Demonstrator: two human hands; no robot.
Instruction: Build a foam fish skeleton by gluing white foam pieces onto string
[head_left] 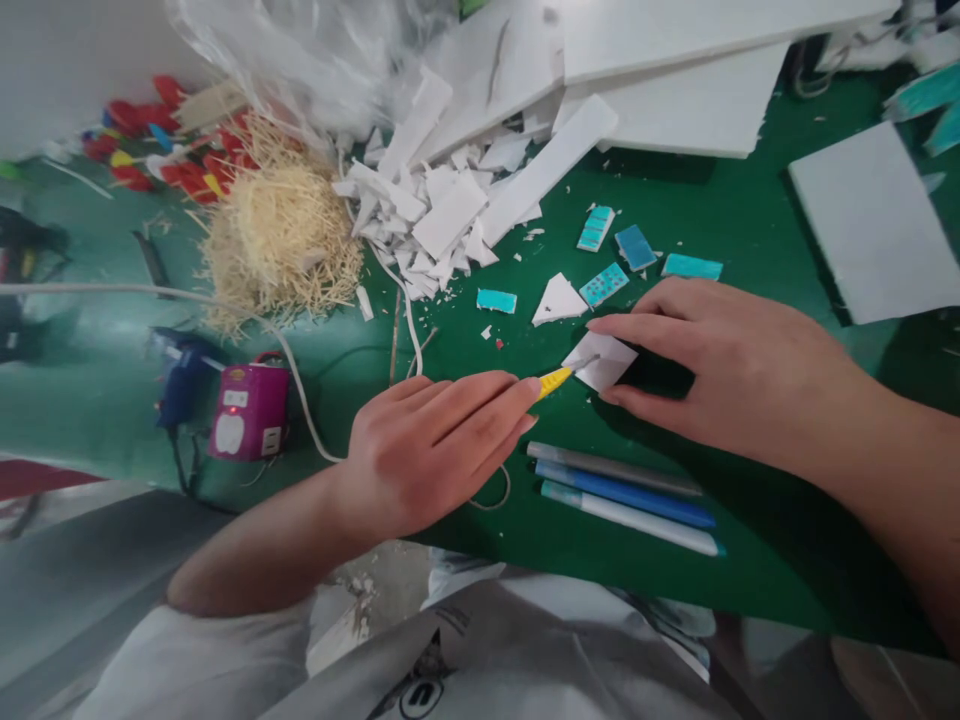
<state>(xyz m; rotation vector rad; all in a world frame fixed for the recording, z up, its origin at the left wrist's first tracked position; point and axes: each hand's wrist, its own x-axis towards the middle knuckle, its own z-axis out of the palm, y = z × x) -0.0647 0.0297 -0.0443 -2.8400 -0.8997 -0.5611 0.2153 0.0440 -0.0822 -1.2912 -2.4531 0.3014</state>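
My left hand (439, 455) is closed around a yellow craft knife (555, 381), its blade tip resting on a small white foam piece (602, 362). My right hand (739, 365) grips that piece at its right side between thumb and fingers. Just beyond it lie a white foam offcut (560, 300) and a turquoise piece with dots (604, 286). Further small painted pieces are close by: a striped one (595, 229), a blue one (635, 247) and plain turquoise ones (496, 301). Toward my body, several marker pens (626, 492) lie side by side.
White foam scraps (450, 215) are heaped at the back, below large foam sheets (675, 105). A straw-coloured bundle (281, 235), a purple power socket box (250, 412) and a blue glue gun (184, 375) are on the left. A white cord (296, 375) crosses the green table. One foam board (874, 225) lies right.
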